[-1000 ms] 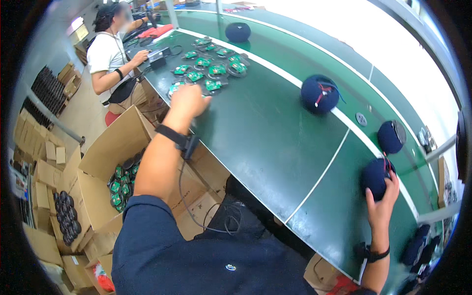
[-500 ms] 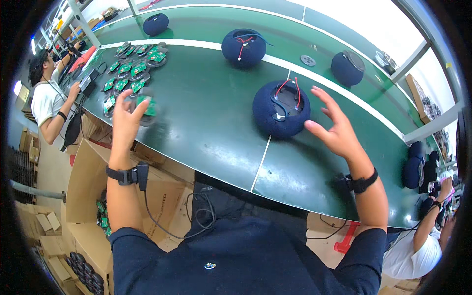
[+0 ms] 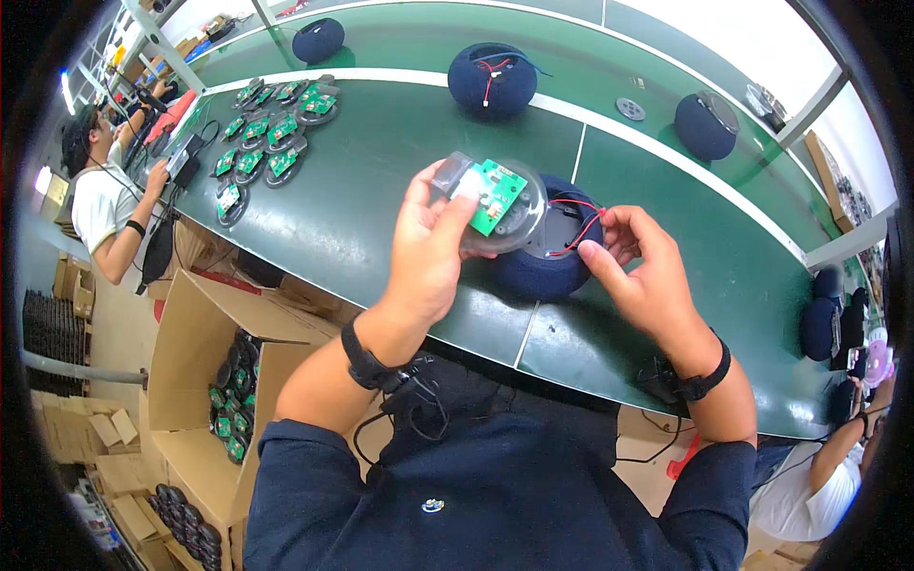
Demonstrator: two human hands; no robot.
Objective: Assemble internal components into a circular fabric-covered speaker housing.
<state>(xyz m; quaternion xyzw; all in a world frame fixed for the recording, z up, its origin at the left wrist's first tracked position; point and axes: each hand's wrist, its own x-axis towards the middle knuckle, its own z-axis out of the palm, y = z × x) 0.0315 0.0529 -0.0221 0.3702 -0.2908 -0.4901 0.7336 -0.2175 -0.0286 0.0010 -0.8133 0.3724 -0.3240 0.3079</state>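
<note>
1. Head view: your left hand is gripping a round clear disc with a green circuit board, tilted above a dark blue round speaker on the green table.
2. Your right hand is pinching the red wire beside the disc.

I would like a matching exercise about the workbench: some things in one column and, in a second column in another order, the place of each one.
Things:
1. round disc with a green circuit board
2. red and black wires
3. cluster of green circuit boards
4. open cardboard box

Places:
A. on the floor beside the green table, at the person's left
B. held up in the left hand
C. pinched by the right hand, over the dark blue round shell
D. lying on the table's far left part

Pairs: 1-B, 2-C, 3-D, 4-A
</note>
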